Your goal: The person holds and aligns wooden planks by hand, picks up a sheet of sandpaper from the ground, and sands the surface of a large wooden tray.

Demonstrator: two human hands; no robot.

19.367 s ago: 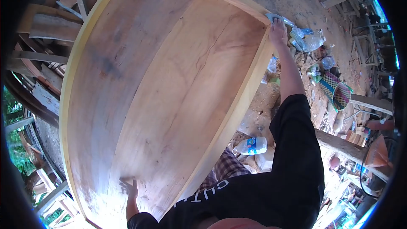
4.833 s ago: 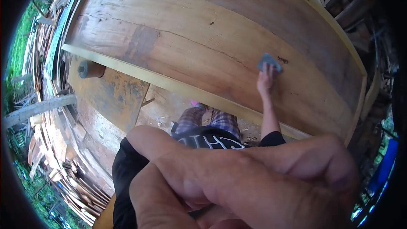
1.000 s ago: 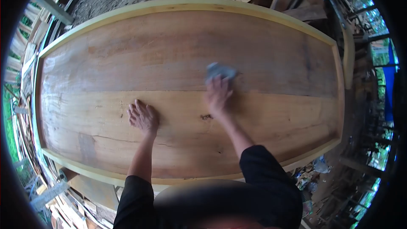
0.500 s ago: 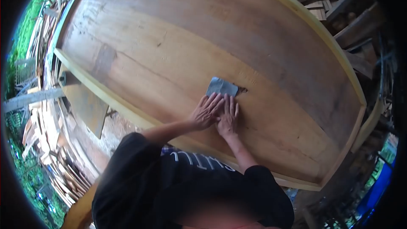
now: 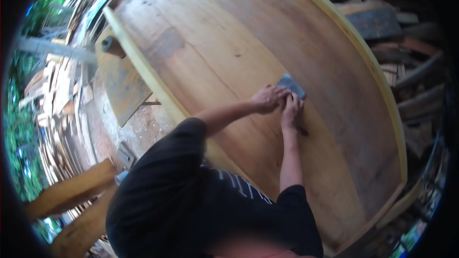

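A grey-blue sheet of sandpaper (image 5: 291, 85) lies flat on a broad wooden panel (image 5: 248, 67) with a raised pale rim. My left hand (image 5: 267, 98), fingers bent, grips the lower left edge of the sheet. Beside it, touching it, my right hand (image 5: 292, 107) presses the lower right part of the sheet with its fingers. Some fingertips overlap and blur, so their exact hold is partly hidden. Just below my right wrist is a dark spot on the panel's surface.
The panel's yellowish rim (image 5: 143, 67) runs between me and the littered ground. Thick wooden planks (image 5: 71, 186) lie at lower left, near a brown board (image 5: 122, 83) and piled wood strips. More scrap timber (image 5: 377, 21) is heaped beyond the far rim.
Both hands and the sandpaper have slid forward across the panel, away from my body. My arms are more stretched, and the view has turned.
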